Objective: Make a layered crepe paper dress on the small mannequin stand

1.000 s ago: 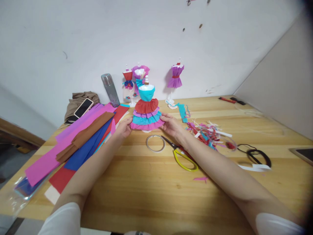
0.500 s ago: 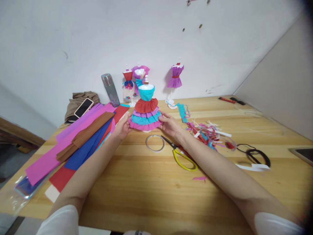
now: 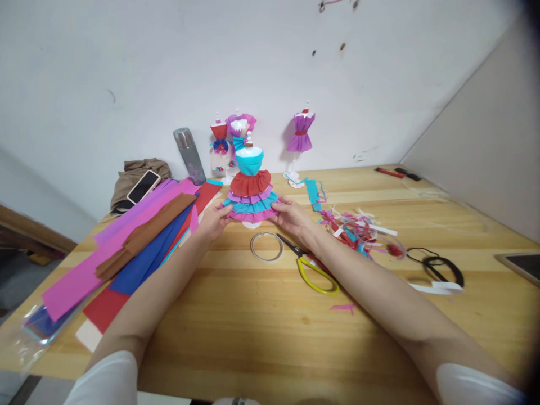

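A small dress-form mannequin wears a tiered crepe-paper dress [image 3: 250, 183], with a turquoise bodice and red, purple, turquoise and magenta ruffles. My left hand [image 3: 216, 219] pinches the left edge of the lower ruffles. On the opposite side, my right hand [image 3: 292, 216] has its fingers closed on the right edge of the skirt. Below the hem, part of the white base [image 3: 252, 224] shows. Just in front lies a thin ring-shaped coil [image 3: 267, 247], beside scissors with yellow handles [image 3: 317, 275] that my right forearm partly covers.
Crepe-paper sheets [image 3: 141, 236] in several colours lie left, near a phone [image 3: 144, 187] and a grey bottle [image 3: 189, 156]. Other dressed mannequins, one in purple [image 3: 301, 132], stand by the wall. Paper scraps [image 3: 354, 230] and a black cord loop [image 3: 445, 271] are right.
My fingers have shifted slightly on the skirt edges, the left hand moving inward. More of the white base shows below the hem. The whole view has shifted a little.
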Tool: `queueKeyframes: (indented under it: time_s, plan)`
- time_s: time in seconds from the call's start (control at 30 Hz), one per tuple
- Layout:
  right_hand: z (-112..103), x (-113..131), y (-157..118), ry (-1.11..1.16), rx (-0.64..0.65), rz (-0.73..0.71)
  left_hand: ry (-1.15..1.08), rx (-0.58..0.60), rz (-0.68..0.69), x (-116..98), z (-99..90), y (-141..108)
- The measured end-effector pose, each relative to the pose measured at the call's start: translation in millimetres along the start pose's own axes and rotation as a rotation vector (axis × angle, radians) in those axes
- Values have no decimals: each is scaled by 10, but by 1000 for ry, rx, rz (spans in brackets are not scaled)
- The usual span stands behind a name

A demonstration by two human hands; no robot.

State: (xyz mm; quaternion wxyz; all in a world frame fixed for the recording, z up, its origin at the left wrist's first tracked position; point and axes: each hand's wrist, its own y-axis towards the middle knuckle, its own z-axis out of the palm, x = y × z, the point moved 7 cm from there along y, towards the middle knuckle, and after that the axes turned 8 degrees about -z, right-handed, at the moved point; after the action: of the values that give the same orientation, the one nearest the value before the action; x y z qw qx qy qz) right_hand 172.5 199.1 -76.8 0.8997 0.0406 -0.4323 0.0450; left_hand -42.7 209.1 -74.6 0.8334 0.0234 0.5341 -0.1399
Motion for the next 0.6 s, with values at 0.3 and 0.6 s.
queueKeyframes:
  time_s: [0.3,0.6]
  plan:
    - [-45,67,29,-174,-5,32,-1,-25,-18,-16,-47,-40]
    - [-256,530,-70,-811,-4,86,-75,-66,-92,-7,-236,-109]
